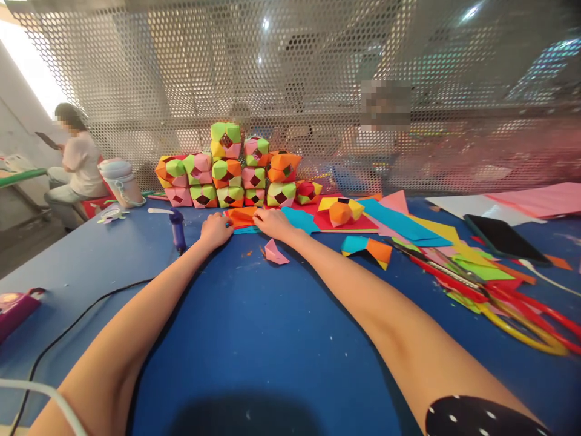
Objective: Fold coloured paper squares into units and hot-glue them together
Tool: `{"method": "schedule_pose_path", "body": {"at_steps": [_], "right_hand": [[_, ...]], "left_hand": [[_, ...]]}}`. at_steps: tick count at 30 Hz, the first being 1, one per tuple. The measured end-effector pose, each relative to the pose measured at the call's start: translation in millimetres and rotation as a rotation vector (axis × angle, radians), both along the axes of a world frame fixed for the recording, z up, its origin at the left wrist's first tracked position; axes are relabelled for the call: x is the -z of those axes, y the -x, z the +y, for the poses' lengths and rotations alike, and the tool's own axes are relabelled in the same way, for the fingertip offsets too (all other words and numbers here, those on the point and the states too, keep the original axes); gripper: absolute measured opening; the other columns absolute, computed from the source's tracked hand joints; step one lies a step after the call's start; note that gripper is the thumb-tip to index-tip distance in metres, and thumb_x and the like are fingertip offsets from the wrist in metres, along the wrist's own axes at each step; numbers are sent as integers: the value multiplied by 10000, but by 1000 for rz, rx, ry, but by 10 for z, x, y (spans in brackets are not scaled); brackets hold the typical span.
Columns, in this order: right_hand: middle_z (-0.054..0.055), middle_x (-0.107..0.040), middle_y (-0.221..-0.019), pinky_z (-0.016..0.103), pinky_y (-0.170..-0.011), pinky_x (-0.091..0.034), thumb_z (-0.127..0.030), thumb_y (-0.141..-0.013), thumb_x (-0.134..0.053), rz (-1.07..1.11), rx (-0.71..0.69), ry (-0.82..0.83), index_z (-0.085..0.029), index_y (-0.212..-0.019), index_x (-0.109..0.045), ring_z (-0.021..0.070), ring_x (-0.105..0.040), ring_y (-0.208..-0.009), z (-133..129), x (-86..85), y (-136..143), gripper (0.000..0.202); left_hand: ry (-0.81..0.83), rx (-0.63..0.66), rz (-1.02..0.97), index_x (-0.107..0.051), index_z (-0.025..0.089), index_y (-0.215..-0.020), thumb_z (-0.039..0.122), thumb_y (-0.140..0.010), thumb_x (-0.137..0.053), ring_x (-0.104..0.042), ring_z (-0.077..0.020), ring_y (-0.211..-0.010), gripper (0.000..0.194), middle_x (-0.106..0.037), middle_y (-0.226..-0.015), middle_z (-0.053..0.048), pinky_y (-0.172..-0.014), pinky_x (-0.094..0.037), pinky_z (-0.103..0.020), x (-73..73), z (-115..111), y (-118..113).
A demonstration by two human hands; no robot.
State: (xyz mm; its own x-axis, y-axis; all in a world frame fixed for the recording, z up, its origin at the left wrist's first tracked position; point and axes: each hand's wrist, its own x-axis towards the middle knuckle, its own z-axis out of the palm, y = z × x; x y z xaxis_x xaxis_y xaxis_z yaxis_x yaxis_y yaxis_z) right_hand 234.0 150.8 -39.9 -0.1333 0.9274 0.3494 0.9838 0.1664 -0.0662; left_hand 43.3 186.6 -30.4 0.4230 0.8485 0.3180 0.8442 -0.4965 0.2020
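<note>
Both arms stretch forward to a small pile of coloured paper below a stack of paper balls. My left hand [216,231] is closed at the left end of an orange paper piece [242,216], fingers curled. At its right end, my right hand [275,224] pinches the same piece. Blue paper [297,219] lies beneath and beside it. Just in front of my right hand sits a folded pink paper unit [275,252]. A purple glue gun [178,232] with a white part stands left of my left hand. The fingertips are small and partly hidden.
Stacked folded paper balls [227,174] line the perforated metal screen [290,72]. To the right are a joined paper piece [367,249], red-handled scissors [490,290], paper scraps and a phone [506,238]. A cup [121,184], black cable [86,318] and seated person [82,151] are left.
</note>
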Motion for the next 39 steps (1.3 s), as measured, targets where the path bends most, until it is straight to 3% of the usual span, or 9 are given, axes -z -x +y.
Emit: {"method": "schedule_pose_path", "body": {"at_steps": [5, 12, 17, 24, 27, 32, 39], "right_hand": [[91, -665, -1058, 306, -753, -429, -464, -863, -510, -37, -63, -25, -178, -1026, -634, 242, -608, -964, -12, -47, 72, 352], [88, -687, -1023, 283, -724, -392, -489, -883, -451, -71, -54, -13, -184, -1010, -657, 230, -618, -932, 10, -48, 83, 389], [87, -687, -1041, 287, -727, -391, -442, -919, -391, -84, -11, -9, -187, -1012, -672, 233, -623, -934, 9, -46, 91, 390], [92, -688, -1055, 280, -729, -390, -396, -939, -356, -97, 13, -11, -177, -1017, -678, 227, -625, -953, -15, -70, 126, 397], [89, -685, -1071, 272, -730, -392, -392, -939, -357, -99, 16, -5, -177, -1024, -677, 220, -622, -968, -19, -72, 130, 395], [80, -684, -1081, 268, -732, -399, -402, -943, -348, -95, 19, -2, -188, -1028, -679, 215, -623, -969, -20, -75, 129, 403], [98, -686, -1065, 270, -745, -404, -421, -942, -348, -87, 30, 0, -178, -1036, -681, 220, -622, -968, -29, -80, 142, 422]], "left_hand": [[-5, 5, -7, -697, 215, -1014, 337, -786, -514, -540, -285, -1000, 317, -630, -1065, -97, -829, -435, -353, 23, 39, 6], [-35, -15, -97, -594, 239, -1193, 354, -813, -511, -574, -240, -956, 406, -663, -1065, -61, -834, -435, -322, 72, 79, -9], [-37, -37, -134, -587, 231, -1175, 373, -822, -516, -603, -220, -904, 387, -687, -1000, -56, -772, -447, -296, 79, 88, -23], [-38, -73, -140, -639, 185, -949, 353, -774, -585, -608, -233, -834, 249, -682, -847, -70, -705, -446, -302, 50, 55, -33], [-38, -46, -131, -676, 205, -894, 368, -785, -576, -605, -226, -856, 220, -692, -883, -63, -729, -444, -298, 46, 50, -28], [-44, -30, -124, -702, 232, -951, 398, -800, -554, -598, -230, -918, 269, -691, -992, -63, -772, -441, -300, 59, 56, -23], [-63, -94, -127, -654, 204, -1022, 365, -815, -504, -625, -249, -882, 302, -703, -922, -80, -730, -454, -310, 38, 98, -57]]}}
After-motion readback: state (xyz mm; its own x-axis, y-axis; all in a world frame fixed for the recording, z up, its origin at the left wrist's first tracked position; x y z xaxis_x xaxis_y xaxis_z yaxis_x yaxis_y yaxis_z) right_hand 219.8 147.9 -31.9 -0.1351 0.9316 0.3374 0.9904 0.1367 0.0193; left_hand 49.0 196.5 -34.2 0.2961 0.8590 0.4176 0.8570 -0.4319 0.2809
